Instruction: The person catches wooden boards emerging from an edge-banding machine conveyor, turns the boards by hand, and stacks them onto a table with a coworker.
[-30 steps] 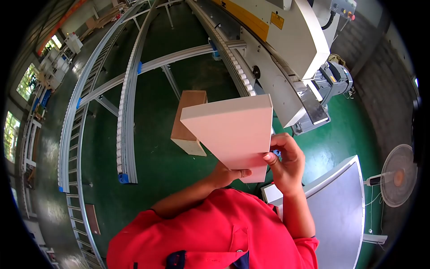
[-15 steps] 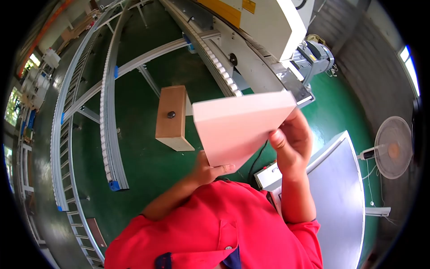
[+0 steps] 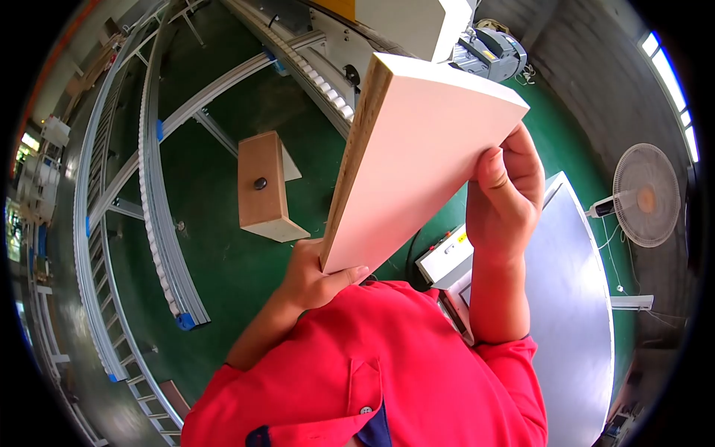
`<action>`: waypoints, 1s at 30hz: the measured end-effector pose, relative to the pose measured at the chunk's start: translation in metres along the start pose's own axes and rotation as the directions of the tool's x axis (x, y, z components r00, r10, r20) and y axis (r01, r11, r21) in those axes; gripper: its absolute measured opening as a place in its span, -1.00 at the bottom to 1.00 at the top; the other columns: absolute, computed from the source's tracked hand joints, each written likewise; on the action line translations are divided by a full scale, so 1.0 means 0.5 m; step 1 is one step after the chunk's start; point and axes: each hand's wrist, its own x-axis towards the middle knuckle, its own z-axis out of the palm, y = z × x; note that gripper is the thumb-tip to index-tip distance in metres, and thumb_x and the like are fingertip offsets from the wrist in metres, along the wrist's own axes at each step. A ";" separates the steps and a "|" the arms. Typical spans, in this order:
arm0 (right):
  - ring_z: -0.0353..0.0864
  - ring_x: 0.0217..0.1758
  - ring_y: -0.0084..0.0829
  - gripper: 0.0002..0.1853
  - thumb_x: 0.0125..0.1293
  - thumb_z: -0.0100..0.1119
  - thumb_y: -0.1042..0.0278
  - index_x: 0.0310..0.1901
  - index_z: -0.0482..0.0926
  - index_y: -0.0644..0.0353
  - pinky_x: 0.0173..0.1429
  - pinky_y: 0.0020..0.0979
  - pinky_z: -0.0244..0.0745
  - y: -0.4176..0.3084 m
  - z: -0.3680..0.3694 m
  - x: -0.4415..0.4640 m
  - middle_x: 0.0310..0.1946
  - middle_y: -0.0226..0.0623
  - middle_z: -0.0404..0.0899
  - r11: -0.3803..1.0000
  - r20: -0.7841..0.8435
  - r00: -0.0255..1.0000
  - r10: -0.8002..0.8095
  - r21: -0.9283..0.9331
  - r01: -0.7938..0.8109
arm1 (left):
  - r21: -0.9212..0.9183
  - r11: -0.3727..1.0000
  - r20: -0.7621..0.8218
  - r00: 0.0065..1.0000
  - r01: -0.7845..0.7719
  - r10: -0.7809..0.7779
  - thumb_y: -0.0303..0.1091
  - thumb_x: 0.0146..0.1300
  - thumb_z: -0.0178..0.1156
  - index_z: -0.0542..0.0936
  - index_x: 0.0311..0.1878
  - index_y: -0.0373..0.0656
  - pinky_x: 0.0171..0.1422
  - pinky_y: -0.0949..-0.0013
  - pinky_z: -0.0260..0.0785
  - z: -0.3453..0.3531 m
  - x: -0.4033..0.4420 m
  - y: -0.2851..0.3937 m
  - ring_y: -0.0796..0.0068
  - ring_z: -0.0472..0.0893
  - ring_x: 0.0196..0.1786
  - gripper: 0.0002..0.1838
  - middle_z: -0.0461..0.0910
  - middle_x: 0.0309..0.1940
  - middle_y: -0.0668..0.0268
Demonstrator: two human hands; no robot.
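One board [image 3: 424,156] is held up in front of the red shirt [image 3: 357,350], gripped by both the left hand [image 3: 307,277] and the right hand [image 3: 514,190]; its long axis runs from the near end, close to the chest, up and away toward the machine [image 3: 406,26], leaning a little to the right; the pink face is turned back toward the wearer, the pale end edge [image 3: 454,80] points away, and the rough brown edge [image 3: 356,149] faces left; the left hand is closed on the near left corner, thumb laid over the pink face, its other fingers partly hidden behind; the right hand pinches the right side farther up, thumb pressed on the face near the edge, fingertips out of sight behind the board; most of the board thus stretches beyond the left hand and to the left of the right one; below, a brown box [image 3: 255,208] with a black knob [image 3: 260,183] sits on the green floor [image 3: 223,283], well apart from both hands; a grey table [image 3: 570,313] stands beside the right forearm, with a fan [image 3: 646,195] past it
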 end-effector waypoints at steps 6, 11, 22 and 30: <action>0.56 0.17 -0.40 -0.44 0.41 0.22 0.41 0.38 0.27 0.28 0.29 -0.37 0.35 0.004 -0.011 0.014 0.11 -0.15 0.59 0.975 0.087 0.981 -0.171 -0.125 0.181 | 0.004 1.000 0.018 1.000 0.020 -0.020 -0.42 0.15 0.38 0.67 -0.36 -0.22 -0.37 0.38 0.42 -0.007 0.002 0.011 0.46 0.64 -0.49 -0.91 0.69 -0.50 0.27; 0.54 0.23 -0.32 -0.34 0.34 0.24 0.49 0.44 0.23 0.25 0.34 -0.33 0.33 -0.001 -0.013 0.008 0.18 -0.07 0.54 0.948 0.081 0.969 -0.233 -0.202 0.245 | -0.001 1.000 0.064 0.998 0.025 -0.025 -0.40 0.15 0.37 0.70 -0.34 -0.22 -0.37 0.36 0.43 -0.017 0.005 0.007 0.44 0.67 -0.48 -0.91 0.70 -0.52 0.27; 0.48 0.25 -0.31 -0.28 0.32 0.30 0.51 0.43 0.14 0.16 0.37 -0.33 0.26 0.003 -0.059 -0.007 0.16 -0.17 0.48 0.913 0.217 0.926 -0.309 -0.203 0.353 | 0.049 0.992 0.153 0.981 0.113 -0.119 -0.20 0.08 0.44 0.70 -0.28 -0.18 -0.26 0.24 0.46 -0.034 -0.015 -0.025 0.14 0.68 -0.40 -0.74 0.64 -0.51 0.09; 0.51 0.21 -0.34 -0.27 0.32 0.33 0.49 0.43 0.16 0.15 0.31 -0.34 0.34 0.019 -0.055 -0.026 0.10 -0.17 0.51 0.918 0.133 0.956 -0.260 -0.273 0.287 | 0.074 0.992 0.128 0.985 0.106 -0.115 -0.20 0.09 0.46 0.70 -0.27 -0.21 -0.28 0.30 0.44 -0.037 -0.033 -0.035 0.25 0.66 -0.43 -0.71 0.67 -0.47 0.12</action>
